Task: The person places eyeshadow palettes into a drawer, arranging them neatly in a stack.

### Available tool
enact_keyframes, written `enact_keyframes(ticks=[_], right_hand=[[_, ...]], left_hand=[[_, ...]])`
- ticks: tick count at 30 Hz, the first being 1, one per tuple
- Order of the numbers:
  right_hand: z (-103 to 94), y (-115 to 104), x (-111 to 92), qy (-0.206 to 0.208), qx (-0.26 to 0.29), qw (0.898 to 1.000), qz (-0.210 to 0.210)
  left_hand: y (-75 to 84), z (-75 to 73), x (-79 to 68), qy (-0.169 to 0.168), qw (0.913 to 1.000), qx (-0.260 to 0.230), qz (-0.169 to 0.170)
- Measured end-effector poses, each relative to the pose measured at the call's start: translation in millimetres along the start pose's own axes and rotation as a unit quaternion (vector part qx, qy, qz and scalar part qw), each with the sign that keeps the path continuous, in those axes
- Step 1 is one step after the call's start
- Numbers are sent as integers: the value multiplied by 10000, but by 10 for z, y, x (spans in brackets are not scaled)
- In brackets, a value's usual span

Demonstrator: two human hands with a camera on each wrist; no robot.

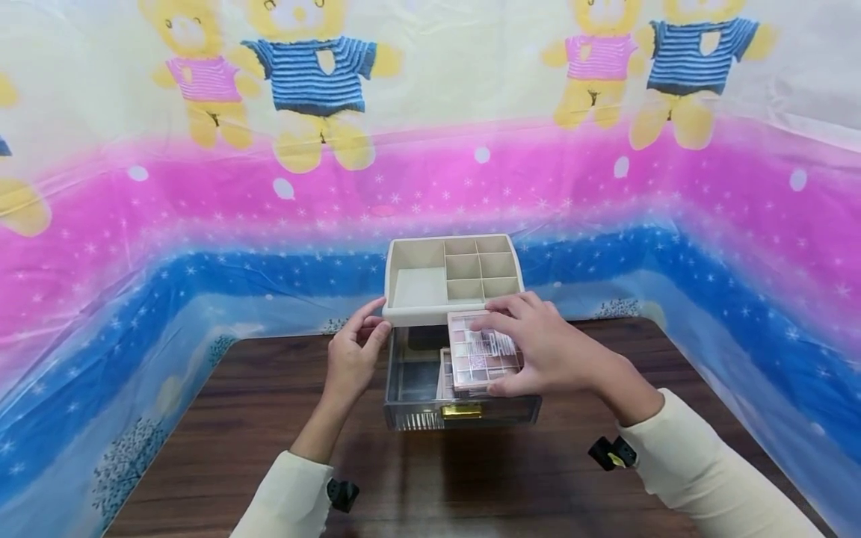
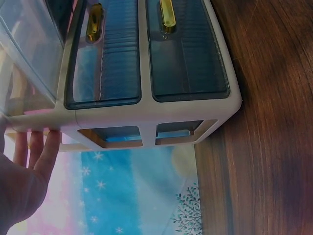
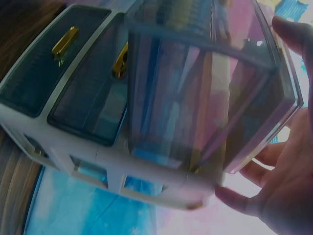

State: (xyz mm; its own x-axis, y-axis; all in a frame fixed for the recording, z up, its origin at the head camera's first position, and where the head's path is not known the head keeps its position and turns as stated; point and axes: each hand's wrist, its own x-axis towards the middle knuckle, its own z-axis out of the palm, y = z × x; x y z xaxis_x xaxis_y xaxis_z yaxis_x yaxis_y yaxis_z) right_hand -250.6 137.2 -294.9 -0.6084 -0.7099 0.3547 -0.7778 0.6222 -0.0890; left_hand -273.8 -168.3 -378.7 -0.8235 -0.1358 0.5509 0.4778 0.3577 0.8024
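Note:
A cream desktop drawer organizer (image 1: 417, 317) stands with its clear top drawer (image 1: 417, 418) pulled out. My right hand (image 1: 548, 344) grips an eyeshadow palette (image 1: 480, 362) with many small pans, thumb at the near edge and fingers over the top. The palette is tilted above the drawer's right part. Beneath it, a second palette (image 1: 444, 377) shows partly inside the drawer. At the organizer's left side, my left hand (image 1: 355, 351) touches the frame near the top corner. In the left wrist view, its fingers (image 2: 46, 154) lie fairly straight against the side frame.
The organizer's top tray has one large compartment (image 1: 420, 285) and several small ones (image 1: 462, 267). Below the pulled-out drawer are shut drawers (image 2: 188, 63) with gold handles (image 2: 167, 14). A dark wooden table (image 1: 269, 418) is underneath, and a bear-patterned cloth (image 1: 430, 164) hangs behind.

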Motion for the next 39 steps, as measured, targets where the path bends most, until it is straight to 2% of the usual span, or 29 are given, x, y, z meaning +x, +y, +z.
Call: enact_keyframes(ticks=[7, 14, 17, 22, 27, 32, 39], right_hand=[[80, -48, -55, 189, -83, 9995, -233], [167, -171, -159, 874, -11, 9960, -174], [196, -296, -184, 1310, -217, 9902, -422], [342, -547, -256, 2220, -672, 9651, -1212], [567, -744, -307, 2954, -1361, 9334, -1518], [799, -874, -312, 3545, -1723, 9064, -1521], [942, -977, -286, 4025, -1938, 8865, -1204]], left_hand=[[4, 5, -2, 16, 10000, -10, 0], [3, 5, -10, -2, 10000, -20, 1], [-5, 6, -8, 15, 10000, -4, 6], [-10, 2, -5, 8, 10000, 48, -4], [0, 0, 15, 7, 10000, 20, 13], [7, -5, 10, 16, 10000, 9, -20], [-2, 2, 4, -24, 10000, -27, -74]])
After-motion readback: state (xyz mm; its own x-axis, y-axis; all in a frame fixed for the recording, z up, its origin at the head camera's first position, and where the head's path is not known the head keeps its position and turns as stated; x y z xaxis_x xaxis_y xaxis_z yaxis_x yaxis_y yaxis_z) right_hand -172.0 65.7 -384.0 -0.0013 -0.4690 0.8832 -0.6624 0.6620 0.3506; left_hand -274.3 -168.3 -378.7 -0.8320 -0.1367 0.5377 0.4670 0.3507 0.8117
